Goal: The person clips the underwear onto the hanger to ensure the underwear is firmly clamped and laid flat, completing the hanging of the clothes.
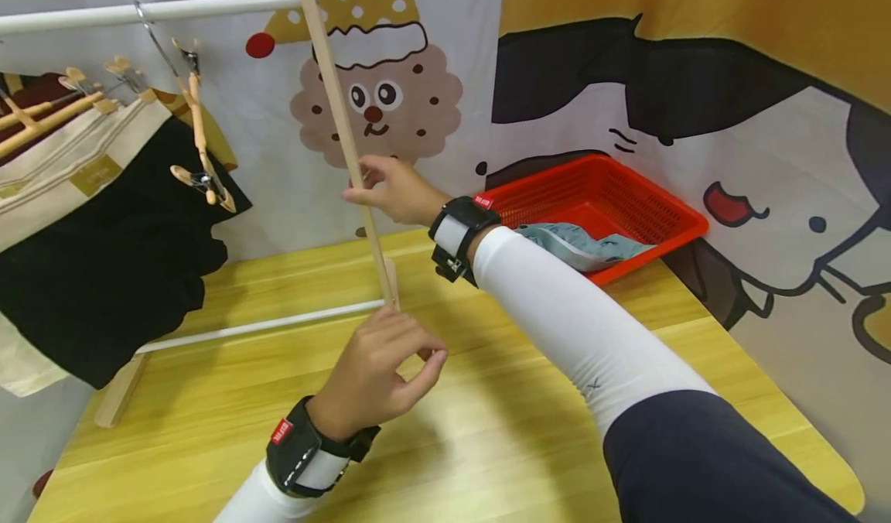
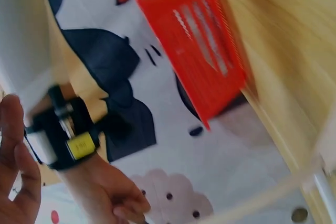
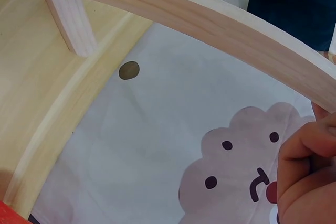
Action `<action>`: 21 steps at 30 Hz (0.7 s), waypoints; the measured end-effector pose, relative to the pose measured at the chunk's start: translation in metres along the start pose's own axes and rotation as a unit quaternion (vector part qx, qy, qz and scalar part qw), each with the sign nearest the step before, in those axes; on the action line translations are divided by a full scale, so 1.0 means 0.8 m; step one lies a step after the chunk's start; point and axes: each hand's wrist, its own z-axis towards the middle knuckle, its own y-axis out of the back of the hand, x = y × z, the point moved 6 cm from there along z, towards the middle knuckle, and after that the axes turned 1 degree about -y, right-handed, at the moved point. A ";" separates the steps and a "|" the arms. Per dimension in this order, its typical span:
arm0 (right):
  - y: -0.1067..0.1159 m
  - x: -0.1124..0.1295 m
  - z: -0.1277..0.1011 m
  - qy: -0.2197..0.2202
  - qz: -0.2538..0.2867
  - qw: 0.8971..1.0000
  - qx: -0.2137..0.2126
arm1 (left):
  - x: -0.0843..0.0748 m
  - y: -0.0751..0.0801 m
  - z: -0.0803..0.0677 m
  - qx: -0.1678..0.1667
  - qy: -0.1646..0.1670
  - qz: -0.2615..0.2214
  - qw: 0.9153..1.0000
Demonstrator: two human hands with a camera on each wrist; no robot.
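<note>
Wooden table (image 1: 487, 430) — right hand (image 1: 393, 190) pinching the rack post (image 1: 344, 132), left hand (image 1: 376, 376) curled, holding nothing.

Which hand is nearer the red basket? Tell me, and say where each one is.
Right. The right hand grips the wooden post of the rack, just left of the red basket. The left hand sits lower, near the post's foot, farther from the basket.
</note>
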 end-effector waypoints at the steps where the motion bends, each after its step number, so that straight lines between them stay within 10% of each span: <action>1: -0.002 0.001 0.000 0.003 0.000 1.000 0.001 | -0.005 -0.003 0.000 -0.002 -0.002 0.000 1.000; 14: 0.012 -0.002 -0.021 -0.038 -0.019 0.999 0.030 | -0.036 -0.005 -0.003 -0.011 0.047 0.012 0.999; 21: 0.110 -0.060 -0.063 -0.116 -0.151 0.981 -0.027 | -0.052 -0.002 0.007 -0.030 0.056 0.007 0.998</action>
